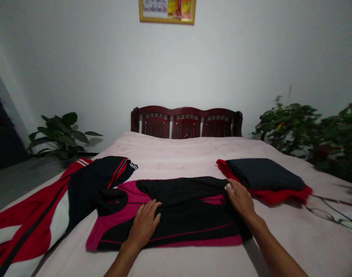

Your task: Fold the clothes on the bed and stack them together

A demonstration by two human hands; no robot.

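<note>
A black and magenta long-sleeved top [190, 221] lies stretched sideways on the bed, its collar to the left and one sleeve laid along its length. My left hand [144, 225] rests flat on its chest area, fingers extended and a little apart. At the other end, my right hand [241, 198] has its fingers closed on the sleeve's end near the hem. A small white bit shows at those fingertips; what it is I cannot make out. Left of the top, and touching its collar side, is a red, navy and white jacket [59, 207], loosely spread.
A folded dark blue garment [265, 174] lies on a red one [275, 196] at the right, with eyeglasses [333, 218] nearby. The pink bedsheet [176, 152] reaches a dark wooden headboard [186, 121]. Potted plants [62, 132] flank the bed; a framed picture [167, 19] hangs above.
</note>
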